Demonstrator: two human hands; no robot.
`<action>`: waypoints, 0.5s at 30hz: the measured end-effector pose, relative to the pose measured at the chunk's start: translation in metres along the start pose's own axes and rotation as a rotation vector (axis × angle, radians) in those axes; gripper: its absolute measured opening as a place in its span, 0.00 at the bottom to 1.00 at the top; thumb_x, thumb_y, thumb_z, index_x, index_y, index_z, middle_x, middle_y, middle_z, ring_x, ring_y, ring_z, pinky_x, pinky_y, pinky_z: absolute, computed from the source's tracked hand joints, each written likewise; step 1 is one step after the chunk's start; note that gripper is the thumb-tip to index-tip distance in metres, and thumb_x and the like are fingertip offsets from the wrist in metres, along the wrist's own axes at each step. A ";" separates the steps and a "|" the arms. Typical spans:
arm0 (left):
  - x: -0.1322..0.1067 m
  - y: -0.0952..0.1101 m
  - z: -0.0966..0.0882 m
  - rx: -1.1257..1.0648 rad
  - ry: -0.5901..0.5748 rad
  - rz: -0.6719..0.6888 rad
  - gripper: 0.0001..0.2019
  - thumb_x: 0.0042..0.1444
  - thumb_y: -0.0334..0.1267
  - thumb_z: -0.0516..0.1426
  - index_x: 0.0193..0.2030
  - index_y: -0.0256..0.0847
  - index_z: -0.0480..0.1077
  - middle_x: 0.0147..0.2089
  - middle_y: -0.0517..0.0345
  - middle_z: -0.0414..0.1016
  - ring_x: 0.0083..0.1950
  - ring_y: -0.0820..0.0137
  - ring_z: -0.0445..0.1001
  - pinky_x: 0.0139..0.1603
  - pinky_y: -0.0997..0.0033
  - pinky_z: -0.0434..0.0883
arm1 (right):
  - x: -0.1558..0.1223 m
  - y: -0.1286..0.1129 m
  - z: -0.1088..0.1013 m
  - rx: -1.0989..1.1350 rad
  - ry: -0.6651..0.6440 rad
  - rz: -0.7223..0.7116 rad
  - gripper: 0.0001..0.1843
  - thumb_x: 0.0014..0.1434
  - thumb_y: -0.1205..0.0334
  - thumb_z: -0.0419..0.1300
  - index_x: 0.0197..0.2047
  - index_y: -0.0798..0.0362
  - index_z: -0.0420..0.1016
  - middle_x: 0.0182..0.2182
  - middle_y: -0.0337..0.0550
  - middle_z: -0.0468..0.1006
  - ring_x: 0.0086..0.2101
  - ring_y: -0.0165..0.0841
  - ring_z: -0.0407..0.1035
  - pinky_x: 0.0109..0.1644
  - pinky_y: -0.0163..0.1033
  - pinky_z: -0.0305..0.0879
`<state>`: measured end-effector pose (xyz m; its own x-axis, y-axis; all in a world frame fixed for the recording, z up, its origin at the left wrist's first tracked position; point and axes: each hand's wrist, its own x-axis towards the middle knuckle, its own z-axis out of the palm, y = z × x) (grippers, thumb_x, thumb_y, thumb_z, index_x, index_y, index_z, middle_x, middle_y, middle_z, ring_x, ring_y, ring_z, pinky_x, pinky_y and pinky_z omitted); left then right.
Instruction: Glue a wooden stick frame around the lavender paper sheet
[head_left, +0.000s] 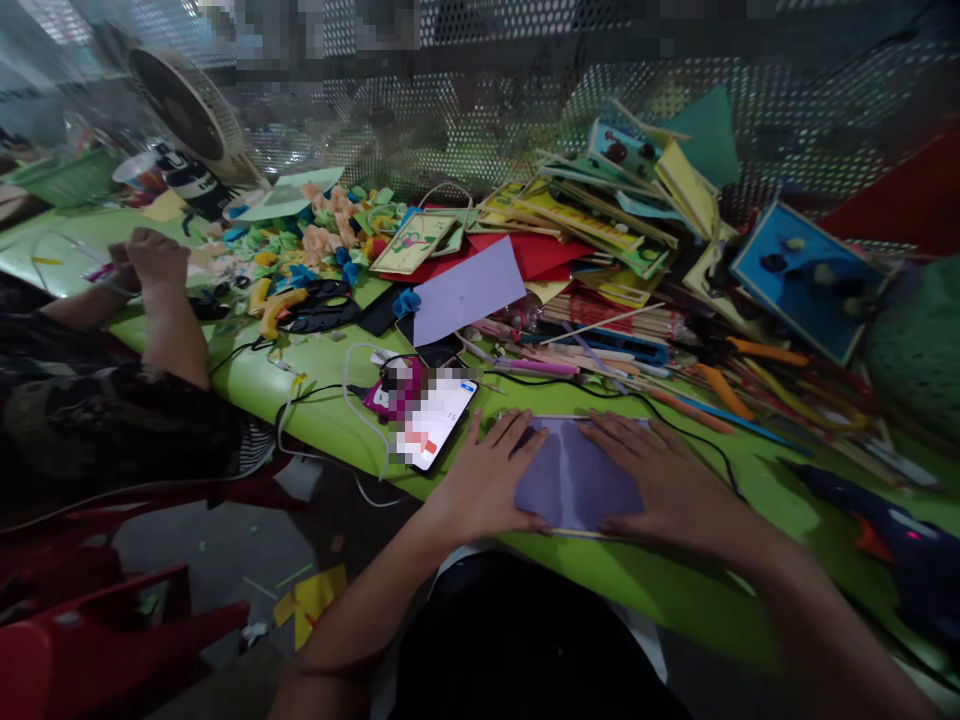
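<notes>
On the green table in front of me lies a purple sheet [566, 480], with thin pale strips along its far and near edges and a lighter streak down its middle. My left hand [495, 475] presses on its left side, fingers stretched out. Across the sheet, my right hand [652, 480] lies with spread fingers on the right side. A lit phone [442, 425] rests just left of my left hand. Both palms hide the sheet's side edges.
A glue gun [885, 530] lies at the right. Pens, pliers [724, 385] and sticks stretch behind the sheet, below a pile of coloured paper and framed pieces [570, 215]. A light purple sheet [469, 295] lies further back. At left are another person's hands [154, 255] and a fan [187, 100].
</notes>
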<state>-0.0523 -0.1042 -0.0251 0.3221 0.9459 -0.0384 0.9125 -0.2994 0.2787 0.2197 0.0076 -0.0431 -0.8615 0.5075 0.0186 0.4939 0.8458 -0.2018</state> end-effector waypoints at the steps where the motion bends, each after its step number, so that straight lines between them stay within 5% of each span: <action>1: 0.002 0.000 0.000 0.003 -0.002 0.006 0.54 0.51 0.71 0.61 0.77 0.40 0.52 0.79 0.37 0.49 0.79 0.45 0.49 0.77 0.32 0.44 | -0.001 0.000 0.000 0.002 -0.001 0.002 0.61 0.50 0.31 0.65 0.79 0.42 0.44 0.73 0.52 0.60 0.68 0.57 0.59 0.69 0.70 0.53; 15: 0.030 -0.009 -0.006 -0.065 -0.077 0.097 0.54 0.52 0.68 0.62 0.78 0.45 0.48 0.81 0.41 0.45 0.81 0.48 0.44 0.78 0.35 0.41 | -0.014 0.003 0.007 -0.063 0.046 0.046 0.62 0.50 0.25 0.61 0.79 0.43 0.46 0.73 0.53 0.59 0.69 0.60 0.57 0.68 0.69 0.55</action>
<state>-0.0518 -0.0721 -0.0229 0.4290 0.8997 -0.0807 0.8586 -0.3783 0.3460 0.2322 0.0019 -0.0511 -0.8324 0.5514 0.0557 0.5401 0.8296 -0.1415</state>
